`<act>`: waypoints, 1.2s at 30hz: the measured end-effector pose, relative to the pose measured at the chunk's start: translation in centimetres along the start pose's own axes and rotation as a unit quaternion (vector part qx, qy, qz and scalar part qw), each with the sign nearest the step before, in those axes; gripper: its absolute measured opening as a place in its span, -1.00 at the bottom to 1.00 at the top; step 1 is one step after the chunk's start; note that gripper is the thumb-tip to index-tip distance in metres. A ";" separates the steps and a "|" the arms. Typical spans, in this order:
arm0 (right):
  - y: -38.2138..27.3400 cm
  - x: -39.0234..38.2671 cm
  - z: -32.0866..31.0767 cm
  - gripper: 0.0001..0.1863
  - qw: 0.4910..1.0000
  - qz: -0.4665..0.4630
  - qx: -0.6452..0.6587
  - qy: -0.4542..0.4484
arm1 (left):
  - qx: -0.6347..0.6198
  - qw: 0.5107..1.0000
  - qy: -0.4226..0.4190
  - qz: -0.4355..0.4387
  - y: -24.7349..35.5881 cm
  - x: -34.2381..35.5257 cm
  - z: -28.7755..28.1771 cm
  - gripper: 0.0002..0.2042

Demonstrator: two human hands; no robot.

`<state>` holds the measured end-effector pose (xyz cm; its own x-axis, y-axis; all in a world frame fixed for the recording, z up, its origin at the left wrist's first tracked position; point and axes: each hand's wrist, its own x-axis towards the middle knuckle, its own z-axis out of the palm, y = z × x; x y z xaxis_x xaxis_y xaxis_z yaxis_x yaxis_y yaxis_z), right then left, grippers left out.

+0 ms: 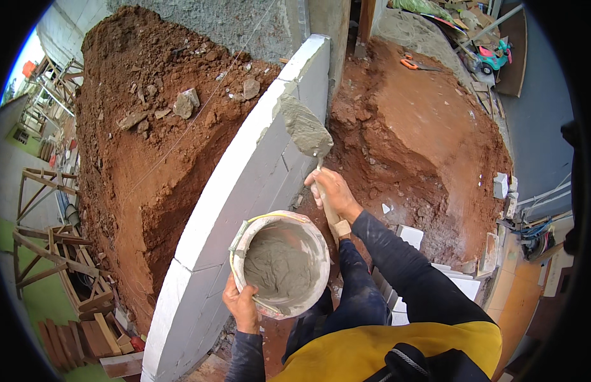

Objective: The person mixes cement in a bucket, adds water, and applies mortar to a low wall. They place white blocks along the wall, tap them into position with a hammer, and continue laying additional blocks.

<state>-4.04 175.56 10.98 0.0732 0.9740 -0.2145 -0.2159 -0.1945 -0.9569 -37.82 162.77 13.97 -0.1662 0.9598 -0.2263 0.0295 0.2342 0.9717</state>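
Note:
My left hand (242, 302) grips the rim of a round white bucket (317, 290), its fingers closed on the lower left edge. Grey wet mortar (276, 258) fills part of the bucket. A wooden handle sits in my right hand (334, 193), which is closed round it. It belongs to a trowel whose blade (304, 127) is coated in mortar and points away from me, over the side of a low wall of white blocks (226, 207). Mortar lies along the wall's edge by the blade. The bucket is close to the wall's right face.
Red soil (149, 159) with loose stones heaps up left of the wall. More soil (429, 146) banks on the right, with an orange-handled saw (418, 64) on top. White blocks (458, 284) are stacked by my right side. A thin string crosses the left heap.

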 end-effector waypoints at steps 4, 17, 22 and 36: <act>4.3 10.1 3.5 -0.57 0.918 -0.137 -0.325 0.181 | 0.036 0.998 0.028 -0.044 -2.1 -2.4 -1.8 -0.37; 10.2 3.4 4.1 -0.59 0.886 -0.153 -0.397 0.182 | 0.035 0.992 0.057 -0.103 -5.7 -7.2 -6.4 -0.27; 9.6 6.9 6.0 -0.58 0.859 -0.176 -0.463 0.133 | 0.009 0.993 0.049 -0.109 -6.1 -7.3 -6.6 -0.23; -6.1 -17.8 -1.1 -0.45 0.830 0.093 -0.523 -0.170 | -0.060 0.998 -0.008 -0.026 -1.4 -1.8 -1.2 -0.31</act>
<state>-2.99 159.31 20.43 -0.1831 0.8575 -0.4807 0.7846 -0.1672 -0.5971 -38.74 160.52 13.06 -0.1482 0.9495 -0.2765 -0.0968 0.2643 0.9596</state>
